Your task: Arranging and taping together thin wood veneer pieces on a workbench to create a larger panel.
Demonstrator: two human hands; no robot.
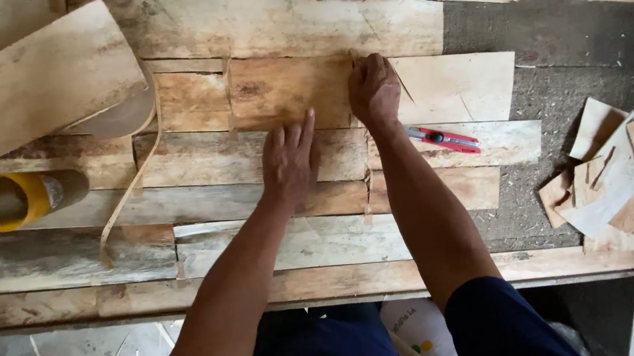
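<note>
Head view: I am pressing my left hand flat, fingers spread, on veneer strips mid-frame, while my right hand, curled, is pinching a sheet edge. Most strips are lying patched; red knife is resting unused on the worktop.

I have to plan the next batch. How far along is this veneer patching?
Done: overlapping veneer strips already cover most of the table. In hand: the left hand lies flat on the sheets while the right hand presses a seam. Left: bare table at right, loose offcuts and a red cutter lying unused.
</note>
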